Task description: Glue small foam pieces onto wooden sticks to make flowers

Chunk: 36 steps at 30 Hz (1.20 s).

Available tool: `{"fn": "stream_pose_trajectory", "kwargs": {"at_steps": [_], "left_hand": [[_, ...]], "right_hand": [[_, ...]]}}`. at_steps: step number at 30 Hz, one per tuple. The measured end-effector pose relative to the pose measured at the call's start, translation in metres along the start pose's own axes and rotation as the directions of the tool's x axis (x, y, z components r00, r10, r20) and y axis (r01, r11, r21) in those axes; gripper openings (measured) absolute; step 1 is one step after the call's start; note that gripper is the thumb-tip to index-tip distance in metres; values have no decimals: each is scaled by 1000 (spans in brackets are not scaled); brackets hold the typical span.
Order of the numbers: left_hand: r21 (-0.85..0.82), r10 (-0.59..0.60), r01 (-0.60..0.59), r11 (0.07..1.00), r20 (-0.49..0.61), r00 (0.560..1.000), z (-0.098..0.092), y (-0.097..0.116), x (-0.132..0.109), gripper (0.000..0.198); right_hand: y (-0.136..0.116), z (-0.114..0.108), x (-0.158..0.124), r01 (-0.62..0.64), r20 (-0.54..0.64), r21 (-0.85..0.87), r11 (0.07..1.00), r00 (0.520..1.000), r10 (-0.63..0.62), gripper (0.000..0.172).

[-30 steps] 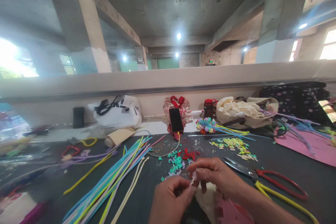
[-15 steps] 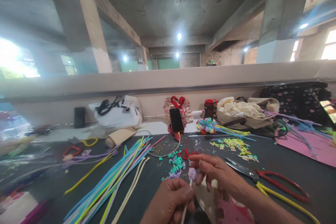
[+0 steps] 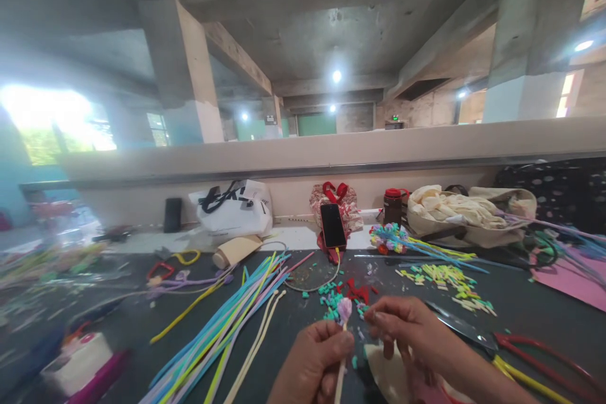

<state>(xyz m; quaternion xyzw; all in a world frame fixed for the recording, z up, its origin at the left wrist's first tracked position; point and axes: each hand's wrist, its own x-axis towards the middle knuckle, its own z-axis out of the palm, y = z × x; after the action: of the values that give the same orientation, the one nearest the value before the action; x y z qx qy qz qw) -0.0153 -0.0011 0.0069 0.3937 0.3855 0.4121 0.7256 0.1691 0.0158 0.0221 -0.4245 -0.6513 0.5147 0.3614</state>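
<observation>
My left hand is closed around a thin cream fuzzy stem, holding it upright between thumb and fingers. A small lilac tuft tops that stem. To its right, my right hand is apart from the tuft, its fingers bent and loosely parted; I see nothing in them. Behind the hands lie small cut teal pieces and red scraps. Left of my left hand, a bundle of long blue, yellow and lilac fuzzy stems lies beside a few loose cream stems.
Large red-handled scissors lie at right, below a pile of yellow cut pieces. A phone leans at the back, its cable crossing the dark table. Behind stand a white bag, a bottle and a cloth bag.
My right hand has drawn back to the right, away from the lilac tuft, and its fingers have come closer together. My left hand still holds the stem. The head view has turned slightly left.
</observation>
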Motion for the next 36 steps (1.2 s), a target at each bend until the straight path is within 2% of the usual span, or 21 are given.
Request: {"fn": "stream_pose_trajectory", "kwargs": {"at_steps": [7, 11, 16, 20, 23, 27, 30, 33, 36], "left_hand": [[-11, 41, -42, 999, -77, 996, 2, -7, 4, 41], [-18, 57, -60, 998, -133, 989, 6, -9, 5, 40], [-7, 10, -10, 1000, -121, 993, 9, 6, -4, 36], [-31, 89, -96, 995, -178, 980, 9, 17, -9, 29], [40, 147, -142, 989, -214, 966, 5, 20, -9, 26], [108, 183, -162, 981, -229, 956, -3, 25, -9, 24], [71, 194, -182, 981, -278, 941, -6, 29, -11, 23], [23, 238, -243, 970, -322, 916, -9, 34, -13, 20], [-27, 242, -265, 964, -322, 915, -12, 37, -13, 16]], "right_hand": [[-3, 3, -1, 30, -20, -35, 999, 999, -31, 23], [-7, 3, -3, 5, -28, -29, 1000, 1000, -6, 18], [-12, -2, -5, -3, -28, -29, 1000, 1000, 2, 17], [-15, -8, -4, -21, -43, -31, 999, 999, 20, 20], [-16, -12, -2, -28, -57, -60, 998, 998, 25, 23], [-16, -18, 4, -27, -32, -229, 973, 999, 21, 22], [-16, -20, 12, 13, 27, -391, 920, 1000, -2, 18], [-12, -22, 22, 20, 50, -464, 886, 999, 3, 17], [-5, -22, 32, 38, 89, -523, 851, 996, 11, 15]]}}
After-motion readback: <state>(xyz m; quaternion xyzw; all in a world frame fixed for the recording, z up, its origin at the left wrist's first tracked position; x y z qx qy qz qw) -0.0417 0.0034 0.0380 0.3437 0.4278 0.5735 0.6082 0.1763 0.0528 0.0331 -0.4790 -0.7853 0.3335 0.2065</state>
